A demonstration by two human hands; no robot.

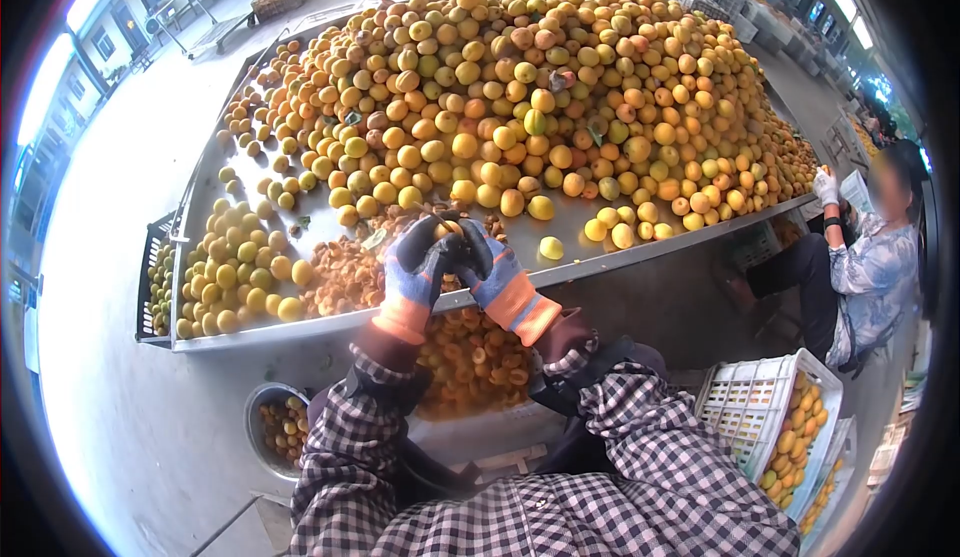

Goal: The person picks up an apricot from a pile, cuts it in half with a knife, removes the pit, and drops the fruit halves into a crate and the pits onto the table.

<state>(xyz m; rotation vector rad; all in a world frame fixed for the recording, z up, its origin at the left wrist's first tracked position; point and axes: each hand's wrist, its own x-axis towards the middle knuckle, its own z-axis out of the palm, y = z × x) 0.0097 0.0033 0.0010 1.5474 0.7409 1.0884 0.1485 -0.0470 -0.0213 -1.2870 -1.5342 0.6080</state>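
My left hand (pixel 410 275) and my right hand (pixel 497 275) wear gloves with dark fingers, blue backs and orange cuffs. They meet over the near edge of a metal table (pixel 575 232), fingers closed around an apricot (pixel 449 229), mostly hidden by the gloves. Left of my hands lies a heap of small orange-brown pits (pixel 345 269). Directly below my wrists, split orange apricot pieces (pixel 475 362) fill a container whose walls are largely hidden. Beyond my hands rises a large pile of whole yellow-orange apricots (pixel 520 107).
More whole apricots (pixel 235 272) lie at the table's left end, beside a black crate (pixel 155 282). A metal bucket (pixel 262 447) with fruit stands on the floor at left. White crates (pixel 745 407) of fruit stand at right, near a seated person (pixel 865 267).
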